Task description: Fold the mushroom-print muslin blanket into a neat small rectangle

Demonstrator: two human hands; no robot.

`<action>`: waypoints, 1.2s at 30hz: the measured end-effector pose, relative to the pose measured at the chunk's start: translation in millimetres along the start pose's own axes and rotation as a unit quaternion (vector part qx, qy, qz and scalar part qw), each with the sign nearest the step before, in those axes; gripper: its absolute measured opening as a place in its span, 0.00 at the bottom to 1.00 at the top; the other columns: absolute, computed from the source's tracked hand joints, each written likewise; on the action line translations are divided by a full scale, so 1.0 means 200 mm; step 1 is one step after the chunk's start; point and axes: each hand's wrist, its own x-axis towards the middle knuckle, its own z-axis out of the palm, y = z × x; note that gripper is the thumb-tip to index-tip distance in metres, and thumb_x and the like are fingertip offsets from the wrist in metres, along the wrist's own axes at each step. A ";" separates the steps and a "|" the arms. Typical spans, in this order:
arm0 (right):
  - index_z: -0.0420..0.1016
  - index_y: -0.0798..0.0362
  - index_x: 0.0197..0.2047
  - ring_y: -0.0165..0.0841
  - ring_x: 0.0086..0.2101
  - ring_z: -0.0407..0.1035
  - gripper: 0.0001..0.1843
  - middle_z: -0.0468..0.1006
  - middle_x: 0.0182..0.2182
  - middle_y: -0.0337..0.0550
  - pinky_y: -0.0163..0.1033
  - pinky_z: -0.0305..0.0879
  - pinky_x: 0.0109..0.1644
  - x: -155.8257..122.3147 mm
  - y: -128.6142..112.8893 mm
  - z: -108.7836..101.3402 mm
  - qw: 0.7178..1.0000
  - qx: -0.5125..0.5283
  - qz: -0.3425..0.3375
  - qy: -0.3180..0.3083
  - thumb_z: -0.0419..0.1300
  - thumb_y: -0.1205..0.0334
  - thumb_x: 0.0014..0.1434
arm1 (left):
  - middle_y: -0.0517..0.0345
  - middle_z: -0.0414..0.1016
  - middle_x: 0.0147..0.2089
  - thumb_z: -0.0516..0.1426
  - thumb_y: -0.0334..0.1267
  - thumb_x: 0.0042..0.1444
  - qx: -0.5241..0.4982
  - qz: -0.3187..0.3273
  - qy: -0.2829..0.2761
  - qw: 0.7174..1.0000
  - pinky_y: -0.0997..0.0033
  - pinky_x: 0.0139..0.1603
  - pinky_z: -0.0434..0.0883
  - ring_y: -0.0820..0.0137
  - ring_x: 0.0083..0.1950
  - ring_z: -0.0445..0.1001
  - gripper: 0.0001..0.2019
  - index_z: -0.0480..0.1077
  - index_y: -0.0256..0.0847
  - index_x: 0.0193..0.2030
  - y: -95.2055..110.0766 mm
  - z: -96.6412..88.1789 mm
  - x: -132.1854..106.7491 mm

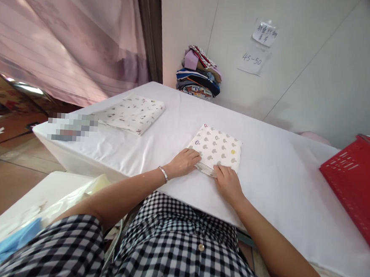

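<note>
In front of me a white folded cloth (218, 146) printed with grey shapes lies flat on the white-covered table (273, 191). Its near edge shows several stacked layers. My left hand (185, 160), with a silver bracelet at the wrist, grips the near left corner, fingers bent over the top. Along the same edge, to the right, my right hand (228, 181) holds the cloth with its fingers on top. Both thumbs are mostly hidden. A second folded cloth (132, 113), white with small scattered prints, lies farther left on the table.
A red plastic basket (356, 184) stands at the table's right end. Folded fabrics (199, 74) are piled against the wall at the back. Paper notes (256, 55) hang there. At lower left is a white surface (18, 211) with blue cloth (9, 242). Pink curtain (68, 33) hangs at left.
</note>
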 end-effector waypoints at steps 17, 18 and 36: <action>0.68 0.57 0.52 0.40 0.40 0.62 0.18 0.72 0.42 0.51 0.43 0.58 0.43 -0.06 0.00 0.01 0.998 0.048 0.007 0.041 0.49 0.72 0.58 | 0.51 0.69 0.44 0.54 0.36 0.56 -0.074 -0.012 0.010 0.997 0.63 0.47 0.62 0.64 0.46 0.64 0.10 0.67 0.37 0.44 0.03 -0.03 -0.04; 0.68 0.57 0.52 0.40 0.40 0.62 0.18 0.72 0.42 0.51 0.43 0.58 0.43 -0.06 -0.01 0.01 0.998 0.049 0.014 0.042 0.49 0.71 0.58 | 0.51 0.69 0.44 0.54 0.38 0.57 -0.086 -0.012 0.017 0.996 0.63 0.47 0.62 0.64 0.46 0.64 0.10 0.67 0.37 0.45 0.04 -0.03 -0.03; 0.73 0.52 0.45 0.36 0.39 0.65 0.13 0.73 0.39 0.46 0.42 0.64 0.42 -0.02 0.02 0.01 0.973 0.210 0.075 0.060 0.50 0.61 0.63 | 0.55 0.69 0.38 0.56 0.34 0.55 -0.183 -0.043 -0.020 0.982 0.67 0.45 0.63 0.67 0.41 0.66 0.05 0.69 0.37 0.38 0.04 -0.04 0.05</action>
